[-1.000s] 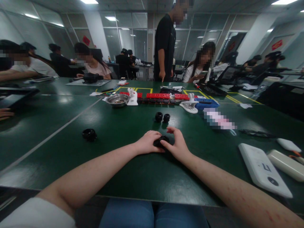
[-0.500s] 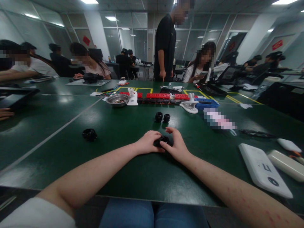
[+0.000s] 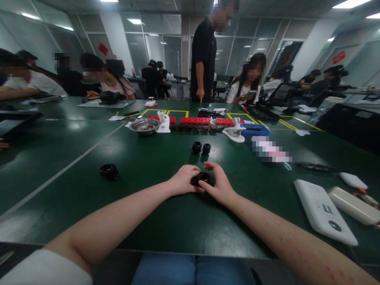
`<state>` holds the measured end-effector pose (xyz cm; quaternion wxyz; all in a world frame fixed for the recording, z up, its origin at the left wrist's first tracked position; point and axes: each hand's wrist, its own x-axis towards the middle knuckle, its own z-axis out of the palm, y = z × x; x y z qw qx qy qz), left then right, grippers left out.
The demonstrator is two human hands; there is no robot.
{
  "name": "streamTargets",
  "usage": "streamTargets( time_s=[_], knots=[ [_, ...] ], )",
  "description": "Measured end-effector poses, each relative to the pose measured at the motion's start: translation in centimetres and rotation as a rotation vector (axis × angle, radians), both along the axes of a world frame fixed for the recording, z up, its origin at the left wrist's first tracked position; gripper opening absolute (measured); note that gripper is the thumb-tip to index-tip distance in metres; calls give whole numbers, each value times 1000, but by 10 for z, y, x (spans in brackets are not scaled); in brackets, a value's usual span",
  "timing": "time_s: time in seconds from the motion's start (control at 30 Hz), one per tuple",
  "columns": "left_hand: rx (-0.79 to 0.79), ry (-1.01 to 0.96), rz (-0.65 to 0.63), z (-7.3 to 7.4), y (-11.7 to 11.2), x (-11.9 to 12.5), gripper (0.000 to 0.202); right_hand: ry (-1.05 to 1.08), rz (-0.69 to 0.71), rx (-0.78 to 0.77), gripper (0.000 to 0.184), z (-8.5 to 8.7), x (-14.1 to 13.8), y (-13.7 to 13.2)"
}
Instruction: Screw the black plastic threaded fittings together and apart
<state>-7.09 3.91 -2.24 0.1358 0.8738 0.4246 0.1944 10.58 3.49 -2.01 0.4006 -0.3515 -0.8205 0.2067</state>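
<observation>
Between my hands, low over the green table, is a black hollow round fitting (image 3: 204, 177) with its opening facing up. My left hand (image 3: 184, 180) is closed around its left side. From the right, my right hand (image 3: 219, 183) holds it with the thumb on its near rim and the fingers curled around the far side. Just beyond stand two similar pieces, a larger black fitting (image 3: 196, 147) and a smaller black fitting (image 3: 206, 149). Another black fitting (image 3: 109, 171) lies off to the left, apart from my hands.
Farther back are a metal bowl (image 3: 144, 132) of small parts, white clamps (image 3: 162, 122), red strips (image 3: 196, 120) and a blue tray (image 3: 257, 130). On the right lie a white device (image 3: 323, 209), a cream-coloured case (image 3: 353, 206) and a dark cable (image 3: 316, 166). A person (image 3: 202, 55) stands across the table.
The camera view has shifted slightly, so everything on the table sits a little farther left. My hands keep nearly the same hold on the fitting.
</observation>
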Motion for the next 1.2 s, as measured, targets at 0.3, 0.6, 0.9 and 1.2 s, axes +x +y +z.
streamTargets(
  time_s=[0.3,0.6,0.9,1.2],
  knots=[
    [-19,-18,-2,2,-1,0,45,21,-41,-39,44,-3,-4,2],
    [-13,-6,-6,7,-5,0,44,41,27,-39,43,-2,-5,0],
    [-20,-7,5,6,-5,0,41,19,-108,23,51,-3,-3,1],
    [-29,-37,-2,4,-3,0,40,18,59,-24,43,-2,-2,0]
  ],
)
